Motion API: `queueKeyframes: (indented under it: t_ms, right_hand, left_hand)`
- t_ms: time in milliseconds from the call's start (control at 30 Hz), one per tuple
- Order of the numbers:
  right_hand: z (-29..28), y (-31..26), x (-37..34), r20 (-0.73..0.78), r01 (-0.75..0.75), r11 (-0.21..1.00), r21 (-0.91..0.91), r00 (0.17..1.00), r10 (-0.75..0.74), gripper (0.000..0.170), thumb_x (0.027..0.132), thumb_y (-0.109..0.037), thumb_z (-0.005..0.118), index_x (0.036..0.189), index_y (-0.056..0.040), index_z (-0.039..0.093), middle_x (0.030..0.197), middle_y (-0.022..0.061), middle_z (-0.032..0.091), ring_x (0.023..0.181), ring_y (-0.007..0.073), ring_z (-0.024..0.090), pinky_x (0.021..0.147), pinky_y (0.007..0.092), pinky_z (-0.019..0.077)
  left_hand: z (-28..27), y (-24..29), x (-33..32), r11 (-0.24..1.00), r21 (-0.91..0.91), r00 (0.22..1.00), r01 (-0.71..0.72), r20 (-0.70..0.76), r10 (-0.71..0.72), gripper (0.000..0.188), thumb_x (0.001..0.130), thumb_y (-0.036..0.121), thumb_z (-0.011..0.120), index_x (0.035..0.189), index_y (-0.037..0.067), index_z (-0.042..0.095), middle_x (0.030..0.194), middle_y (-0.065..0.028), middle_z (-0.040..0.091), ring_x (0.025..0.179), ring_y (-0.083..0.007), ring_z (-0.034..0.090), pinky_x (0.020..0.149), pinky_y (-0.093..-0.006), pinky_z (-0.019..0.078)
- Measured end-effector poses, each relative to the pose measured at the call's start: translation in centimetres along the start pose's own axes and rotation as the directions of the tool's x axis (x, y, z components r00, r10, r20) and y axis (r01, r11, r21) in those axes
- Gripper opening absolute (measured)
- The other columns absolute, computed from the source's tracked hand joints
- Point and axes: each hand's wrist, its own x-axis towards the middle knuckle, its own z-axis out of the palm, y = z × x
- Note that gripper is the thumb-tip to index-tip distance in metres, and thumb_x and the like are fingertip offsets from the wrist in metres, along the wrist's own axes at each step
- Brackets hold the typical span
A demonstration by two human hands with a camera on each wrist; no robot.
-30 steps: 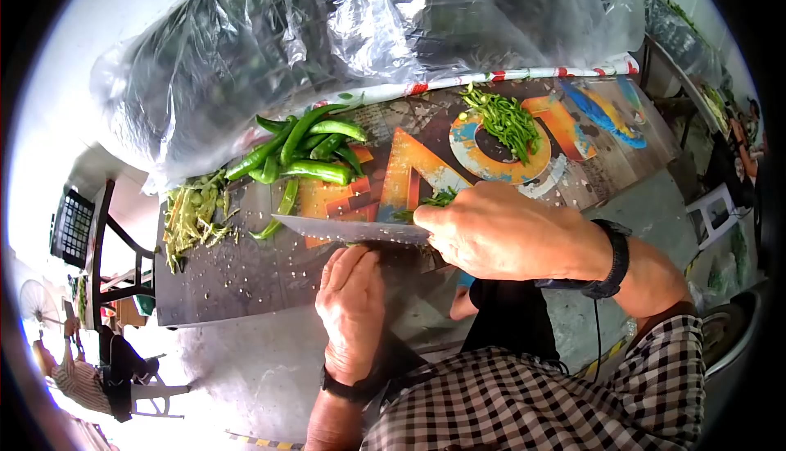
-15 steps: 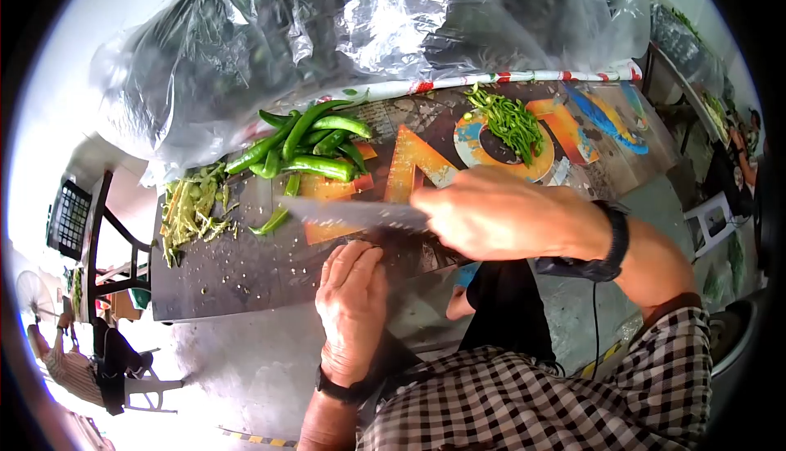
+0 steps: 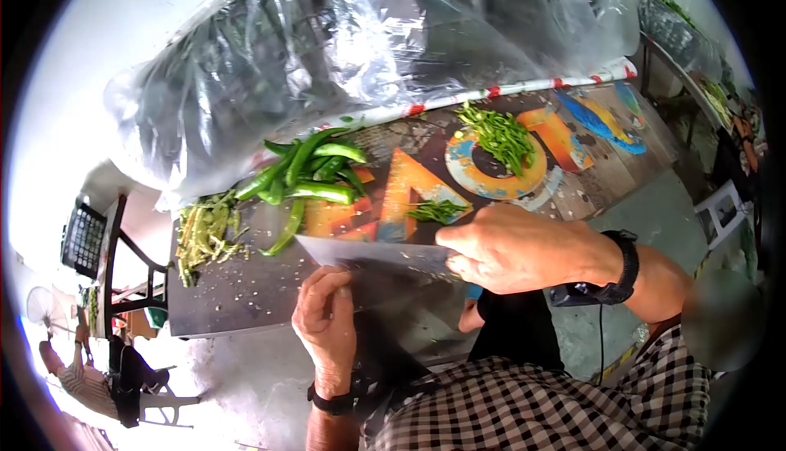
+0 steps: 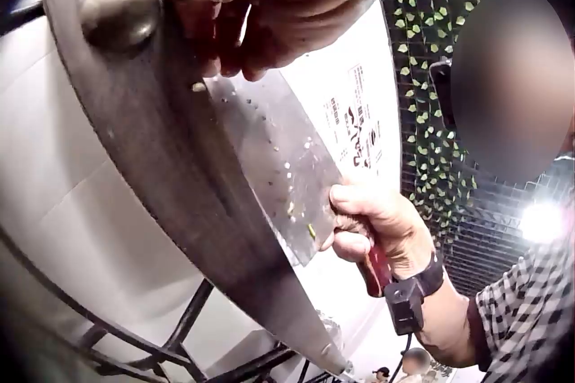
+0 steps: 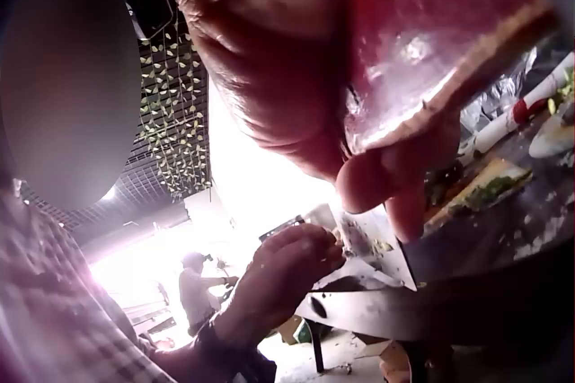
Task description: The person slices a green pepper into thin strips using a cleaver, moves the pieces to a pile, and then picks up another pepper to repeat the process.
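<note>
My right hand [image 3: 524, 250] grips the red handle [image 5: 431, 42] of a broad-bladed kitchen knife [image 3: 372, 254] near the table's front edge. The blade points left and carries small pale specks on its face [image 4: 278, 149]. My left hand [image 3: 325, 316] is by the blade's far end, fingers bent and thumb showing; I cannot tell whether it pinches anything. Just beyond the knife sits a small heap of cut green pepper strips [image 3: 438, 210]. Whole green peppers [image 3: 319, 192] are piled at the back left, and one pepper piece [image 3: 288, 230] lies nearer to me.
A larger pile of green strips [image 3: 501, 140] lies at the back right of the table [image 3: 221, 308]. Pale pepper cores and seeds [image 3: 205, 230] are heaped at the left end. Clear plastic sheeting [image 3: 368, 42] covers bulky goods behind. Another person [image 3: 86, 381] sits at the far left.
The knife, blurred and raised half a second ago, now shows sharply and lower in view. My right hand has shifted right, uncovering the small strip heap. My left hand has moved slightly left, thumb now visible.
</note>
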Motion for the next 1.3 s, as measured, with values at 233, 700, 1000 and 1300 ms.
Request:
queueKeyframes:
  t_ms: [233, 700, 1000, 1300]
  right_hand:
    - [-4.2, 3.6, -1.4, -0.144, -0.149, 0.981, -0.123, 0.981, 0.131, 0.017, 0.089, -0.013, 0.056, 0.085, 0.0033, 0.054, 0.064, 0.0240, 0.053, 0.057, 0.0399, 0.055, 0.055, 0.0460, 0.0425]
    - [-1.6, 2.2, -3.7, -0.173, -0.037, 0.999, 0.012, 0.984, 0.038, 0.021, 0.091, -0.013, 0.062, 0.080, 0.0012, 0.050, 0.061, 0.0192, 0.052, 0.056, 0.0401, 0.054, 0.053, 0.0442, 0.0418]
    - [0.0, 3.1, -4.3, 0.041, -0.202, 0.738, 0.644, 0.972, 0.230, 0.019, 0.098, -0.015, 0.056, 0.098, 0.0045, 0.059, 0.067, 0.0040, 0.060, 0.054, 0.0080, 0.058, 0.063, 0.0280, 0.0527]
    - [3.0, 0.7, -5.0, 0.010, -0.139, 0.578, 0.804, 0.976, 0.220, 0.026, 0.101, -0.013, 0.052, 0.118, 0.0067, 0.054, 0.081, 0.0066, 0.064, 0.058, 0.0093, 0.059, 0.058, 0.0261, 0.0547]
  left_hand:
    - [-5.6, -0.2, 3.8, 0.927, 0.363, 0.989, -0.092, 0.143, 0.042, 0.016, 0.080, 0.001, 0.065, 0.095, 0.003, 0.071, 0.099, -0.0151, 0.070, 0.091, -0.0335, 0.068, 0.082, -0.0390, 0.0539]
    - [-7.4, -6.1, 10.8, 0.648, 0.719, 0.890, -0.250, 0.435, -0.140, 0.029, 0.075, 0.016, 0.069, 0.103, 0.007, 0.064, 0.089, -0.0132, 0.069, 0.087, -0.0329, 0.066, 0.077, -0.0440, 0.0505]
    - [-4.8, -0.6, 6.3, 0.975, 0.157, 0.926, 0.160, 0.318, -0.203, 0.021, 0.081, 0.007, 0.072, 0.096, -0.001, 0.059, 0.074, -0.0089, 0.065, 0.065, -0.0159, 0.061, 0.063, -0.0310, 0.0508]
    - [-1.2, -0.5, 3.9, 0.886, -0.117, 0.862, 0.448, 0.322, -0.393, 0.028, 0.092, 0.010, 0.063, 0.118, 0.000, 0.059, 0.098, -0.0015, 0.067, 0.080, -0.0069, 0.060, 0.063, -0.0216, 0.0477]
